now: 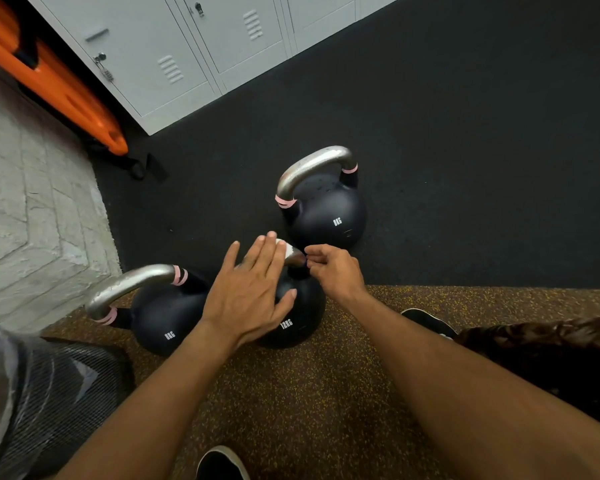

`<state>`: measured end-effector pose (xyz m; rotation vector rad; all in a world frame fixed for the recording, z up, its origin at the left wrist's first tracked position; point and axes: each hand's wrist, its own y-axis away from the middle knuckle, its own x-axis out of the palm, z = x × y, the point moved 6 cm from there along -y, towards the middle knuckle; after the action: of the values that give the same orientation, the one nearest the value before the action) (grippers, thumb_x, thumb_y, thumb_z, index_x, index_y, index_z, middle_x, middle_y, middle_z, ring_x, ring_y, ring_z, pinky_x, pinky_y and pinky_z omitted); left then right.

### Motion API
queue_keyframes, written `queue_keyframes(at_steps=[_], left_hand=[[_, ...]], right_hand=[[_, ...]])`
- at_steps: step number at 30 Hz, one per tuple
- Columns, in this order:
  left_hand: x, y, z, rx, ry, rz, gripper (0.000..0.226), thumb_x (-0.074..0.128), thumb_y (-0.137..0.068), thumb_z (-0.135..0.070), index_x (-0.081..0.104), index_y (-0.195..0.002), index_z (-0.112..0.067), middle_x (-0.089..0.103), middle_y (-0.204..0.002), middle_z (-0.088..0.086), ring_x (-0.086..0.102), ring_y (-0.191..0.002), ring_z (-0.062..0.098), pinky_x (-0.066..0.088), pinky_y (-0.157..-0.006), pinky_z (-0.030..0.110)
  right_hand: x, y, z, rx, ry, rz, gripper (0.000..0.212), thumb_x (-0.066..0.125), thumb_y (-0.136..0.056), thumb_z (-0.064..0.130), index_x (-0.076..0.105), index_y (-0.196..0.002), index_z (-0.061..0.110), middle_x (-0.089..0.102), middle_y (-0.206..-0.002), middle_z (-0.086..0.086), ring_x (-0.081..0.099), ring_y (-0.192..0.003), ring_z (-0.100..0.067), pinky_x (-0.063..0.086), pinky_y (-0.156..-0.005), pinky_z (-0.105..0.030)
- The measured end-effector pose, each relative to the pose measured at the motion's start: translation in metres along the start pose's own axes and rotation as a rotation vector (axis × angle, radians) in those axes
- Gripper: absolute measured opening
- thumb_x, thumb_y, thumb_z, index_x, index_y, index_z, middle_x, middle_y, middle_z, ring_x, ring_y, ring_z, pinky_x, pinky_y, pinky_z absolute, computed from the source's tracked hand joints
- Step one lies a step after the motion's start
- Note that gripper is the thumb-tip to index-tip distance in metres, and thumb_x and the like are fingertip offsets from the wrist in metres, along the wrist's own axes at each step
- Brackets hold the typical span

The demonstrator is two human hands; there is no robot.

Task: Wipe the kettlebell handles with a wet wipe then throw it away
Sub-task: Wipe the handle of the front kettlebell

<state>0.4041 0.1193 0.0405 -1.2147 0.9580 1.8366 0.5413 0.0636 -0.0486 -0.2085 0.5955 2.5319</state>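
Observation:
Three black kettlebells with steel handles stand on the floor. The 12 kg kettlebell (297, 323) is in the middle, its handle mostly hidden under my hands. My left hand (253, 289) lies flat with straight fingers over that handle and over a white wet wipe (286, 249) that shows past my fingertips. My right hand (333, 268) has curled fingers that pinch at the handle's right end, beside the wipe. One 8 kg kettlebell (326, 209) stands behind, another 8 kg kettlebell (160, 313) to the left; drops show on both.
A black mesh bin (45, 393) with a clear liner stands at the lower left. Grey lockers (174, 57) and an orange board (59, 88) line the back left, next to a stone wall (32, 220). My shoes (430, 323) are on the speckled mat.

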Motion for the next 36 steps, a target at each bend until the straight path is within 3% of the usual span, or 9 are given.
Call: queue_keyframes(at_steps=[6, 9, 13, 20, 25, 29, 32, 36], left_hand=[[-0.002, -0.017, -0.013, 0.179, -0.202, 0.077, 0.076, 0.015, -0.098, -0.055, 0.018, -0.158, -0.008, 0.015, -0.166, 0.016, 0.02, -0.152, 0.028, 0.013, -0.12, 0.059], [0.0, -0.006, -0.004, 0.188, -0.206, 0.049, 0.075, 0.019, -0.097, -0.051, 0.025, -0.156, -0.005, 0.022, -0.163, 0.018, 0.028, -0.15, 0.03, 0.017, -0.118, 0.062], [0.003, 0.0, 0.001, 0.172, -0.18, 0.044, 0.076, 0.021, -0.096, -0.051, 0.026, -0.156, -0.004, 0.023, -0.163, 0.019, 0.03, -0.149, 0.031, 0.021, -0.117, 0.061], [0.007, -0.021, -0.032, 0.171, -0.3, 0.093, 0.074, 0.013, -0.102, -0.052, 0.003, -0.158, -0.004, -0.002, -0.166, 0.02, 0.001, -0.154, 0.035, 0.003, -0.119, 0.065], [0.005, -0.015, -0.019, 0.136, -0.3, 0.12, 0.073, 0.016, -0.101, -0.05, 0.007, -0.158, -0.005, 0.005, -0.166, 0.02, 0.013, -0.153, 0.034, 0.008, -0.118, 0.066], [-0.007, -0.014, -0.004, 0.092, -0.129, 0.138, 0.074, 0.016, -0.094, -0.051, 0.03, -0.155, -0.011, 0.027, -0.163, 0.014, 0.035, -0.147, 0.028, 0.024, -0.115, 0.06], [-0.014, -0.025, 0.006, 0.062, 0.084, 0.117, 0.074, 0.009, -0.09, -0.053, 0.035, -0.153, -0.024, 0.034, -0.161, 0.002, 0.036, -0.146, 0.016, 0.028, -0.115, 0.052], [-0.01, -0.017, 0.014, 0.052, 0.046, 0.072, 0.068, 0.017, -0.094, -0.051, 0.041, -0.15, -0.021, 0.046, -0.154, 0.003, 0.046, -0.14, 0.017, 0.034, -0.11, 0.053]], right_hand=[[-0.002, 0.0, 0.0, -0.008, -0.034, 0.017, 0.041, 0.062, -0.094, 0.008, 0.058, -0.134, 0.017, 0.068, -0.123, -0.001, 0.062, -0.115, -0.009, 0.049, -0.102, -0.028], [-0.001, -0.001, -0.001, -0.013, -0.047, 0.007, 0.04, 0.063, -0.093, 0.008, 0.06, -0.132, 0.017, 0.069, -0.12, 0.0, 0.063, -0.112, -0.008, 0.048, -0.1, -0.025], [0.0, -0.002, -0.003, -0.006, -0.052, -0.002, 0.041, 0.064, -0.092, 0.007, 0.061, -0.131, 0.017, 0.07, -0.12, 0.0, 0.063, -0.113, -0.009, 0.049, -0.103, -0.03], [-0.001, -0.002, 0.001, -0.044, -0.002, 0.018, 0.04, 0.063, -0.095, 0.013, 0.059, -0.134, 0.018, 0.068, -0.123, 0.001, 0.062, -0.114, -0.007, 0.049, -0.102, -0.029], [-0.001, -0.001, -0.001, -0.046, -0.024, 0.044, 0.043, 0.062, -0.094, 0.007, 0.057, -0.136, 0.018, 0.066, -0.126, -0.001, 0.061, -0.117, -0.01, 0.048, -0.105, -0.033], [0.0, 0.0, -0.001, -0.056, -0.045, 0.08, 0.05, 0.065, -0.09, 0.005, 0.057, -0.136, 0.022, 0.064, -0.128, 0.002, 0.059, -0.119, -0.011, 0.046, -0.107, -0.039], [0.001, 0.003, 0.01, -0.156, 0.114, 0.094, 0.051, 0.067, -0.088, 0.018, 0.055, -0.136, 0.029, 0.063, -0.13, 0.007, 0.059, -0.117, -0.011, 0.048, -0.103, -0.041], [0.0, 0.014, 0.033, -0.475, 0.784, 0.051, 0.057, 0.053, -0.096, 0.039, 0.036, -0.149, 0.028, 0.042, -0.153, 0.005, 0.033, -0.143, -0.02, 0.033, -0.113, -0.044]])
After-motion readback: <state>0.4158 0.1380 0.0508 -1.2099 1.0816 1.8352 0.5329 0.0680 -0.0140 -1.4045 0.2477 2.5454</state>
